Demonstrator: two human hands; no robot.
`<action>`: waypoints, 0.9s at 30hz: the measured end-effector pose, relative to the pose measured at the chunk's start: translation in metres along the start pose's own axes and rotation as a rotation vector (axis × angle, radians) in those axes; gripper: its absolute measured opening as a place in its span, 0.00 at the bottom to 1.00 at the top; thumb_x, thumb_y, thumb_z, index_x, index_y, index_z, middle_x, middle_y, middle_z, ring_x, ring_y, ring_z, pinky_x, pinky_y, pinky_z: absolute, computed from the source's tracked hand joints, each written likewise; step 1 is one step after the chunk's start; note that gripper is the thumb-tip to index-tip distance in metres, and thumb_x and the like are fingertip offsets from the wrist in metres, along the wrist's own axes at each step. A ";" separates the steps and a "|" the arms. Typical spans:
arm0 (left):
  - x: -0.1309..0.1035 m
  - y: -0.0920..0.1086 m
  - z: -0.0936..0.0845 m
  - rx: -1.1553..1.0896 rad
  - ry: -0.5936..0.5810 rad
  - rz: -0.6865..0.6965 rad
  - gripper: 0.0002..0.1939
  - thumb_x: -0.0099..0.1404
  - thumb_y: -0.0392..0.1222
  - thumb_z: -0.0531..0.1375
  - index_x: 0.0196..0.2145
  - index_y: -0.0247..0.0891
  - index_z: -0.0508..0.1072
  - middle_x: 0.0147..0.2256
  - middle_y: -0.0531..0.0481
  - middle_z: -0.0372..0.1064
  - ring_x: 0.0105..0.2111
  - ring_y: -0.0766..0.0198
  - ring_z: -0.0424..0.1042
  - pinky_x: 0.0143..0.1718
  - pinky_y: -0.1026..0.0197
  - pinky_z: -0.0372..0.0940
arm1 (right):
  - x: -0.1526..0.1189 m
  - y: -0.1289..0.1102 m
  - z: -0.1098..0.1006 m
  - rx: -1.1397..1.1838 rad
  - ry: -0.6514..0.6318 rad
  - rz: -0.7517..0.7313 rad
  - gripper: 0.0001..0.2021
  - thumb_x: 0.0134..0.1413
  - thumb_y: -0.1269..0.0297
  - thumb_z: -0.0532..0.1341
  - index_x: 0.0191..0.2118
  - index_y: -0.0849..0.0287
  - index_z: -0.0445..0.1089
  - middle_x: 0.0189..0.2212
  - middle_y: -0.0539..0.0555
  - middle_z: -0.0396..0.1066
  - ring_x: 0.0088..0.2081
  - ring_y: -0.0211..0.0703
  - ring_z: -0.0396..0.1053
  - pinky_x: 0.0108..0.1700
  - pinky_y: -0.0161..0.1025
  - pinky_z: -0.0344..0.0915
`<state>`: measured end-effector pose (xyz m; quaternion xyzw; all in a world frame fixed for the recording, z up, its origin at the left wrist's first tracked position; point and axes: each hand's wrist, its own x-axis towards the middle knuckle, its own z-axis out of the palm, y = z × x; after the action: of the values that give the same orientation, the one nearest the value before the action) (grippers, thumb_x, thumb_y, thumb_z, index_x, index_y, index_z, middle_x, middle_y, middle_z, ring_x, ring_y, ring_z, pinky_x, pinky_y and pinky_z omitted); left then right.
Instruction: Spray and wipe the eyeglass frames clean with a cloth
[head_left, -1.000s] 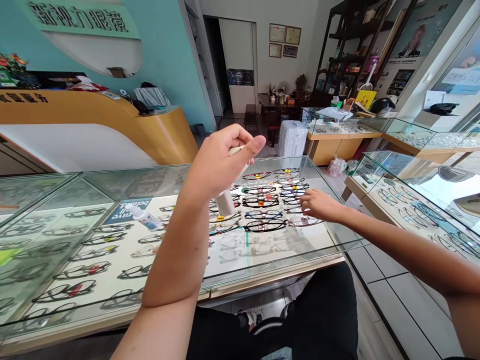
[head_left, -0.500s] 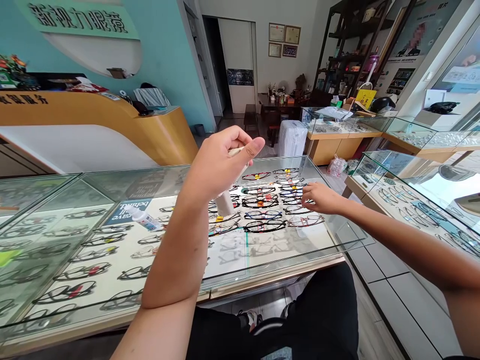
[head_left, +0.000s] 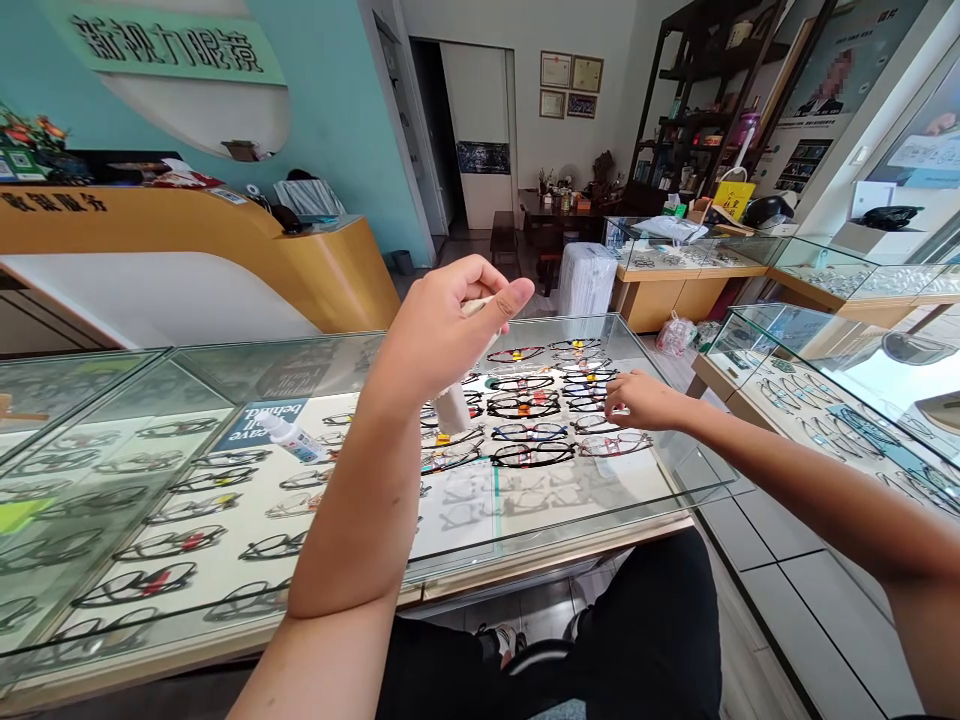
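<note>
My left hand (head_left: 450,325) is raised above the glass display case (head_left: 555,530), its fingers closed round a folded pale cloth (head_left: 451,408) whose end hangs below the palm. Over the case's right part is my right hand (head_left: 643,400), with curled fingers close together; whether anything is pinched in them is hidden. Beneath and beside both hands lie rows of eyeglasses (head_left: 532,455) with small coloured tags. Left of my left forearm, a white dropper-type bottle (head_left: 294,438) lies tilted on the glass.
A second glass case (head_left: 810,400) with more eyeglasses stands to the right, past a strip of tiled floor. Beyond the case are a wrapped white suitcase (head_left: 587,278) and a curved wooden counter (head_left: 330,265). My knees are close to the case's front edge.
The view has shifted very slightly, so everything sits a little to the right and lower. Both hands keep nearly the same pose, with the cloth still in my left hand.
</note>
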<state>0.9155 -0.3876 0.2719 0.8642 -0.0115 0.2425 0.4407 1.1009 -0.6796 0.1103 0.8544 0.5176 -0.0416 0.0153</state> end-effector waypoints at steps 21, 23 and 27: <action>0.000 -0.001 -0.008 -0.005 0.028 0.027 0.28 0.72 0.71 0.65 0.35 0.41 0.74 0.30 0.48 0.76 0.29 0.63 0.71 0.25 0.62 0.57 | 0.027 -0.017 -0.080 0.034 -0.073 0.310 0.11 0.66 0.59 0.72 0.50 0.53 0.88 0.40 0.54 0.86 0.39 0.49 0.81 0.36 0.39 0.64; 0.001 -0.001 -0.009 -0.003 0.040 0.023 0.28 0.72 0.70 0.66 0.35 0.41 0.74 0.30 0.48 0.77 0.28 0.63 0.70 0.25 0.62 0.57 | 0.025 -0.020 -0.110 0.148 0.051 0.276 0.11 0.67 0.58 0.70 0.49 0.54 0.87 0.32 0.51 0.84 0.33 0.45 0.78 0.36 0.39 0.64; 0.005 -0.004 -0.009 -0.001 0.068 0.034 0.27 0.73 0.69 0.65 0.35 0.41 0.74 0.30 0.48 0.77 0.27 0.63 0.69 0.26 0.61 0.58 | 0.017 -0.044 -0.153 0.445 0.418 0.125 0.09 0.64 0.61 0.69 0.45 0.57 0.85 0.27 0.49 0.81 0.27 0.40 0.73 0.34 0.39 0.64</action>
<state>0.9167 -0.3774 0.2753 0.8549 -0.0114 0.2791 0.4372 1.0788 -0.6335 0.2622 0.8569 0.4342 0.0238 -0.2767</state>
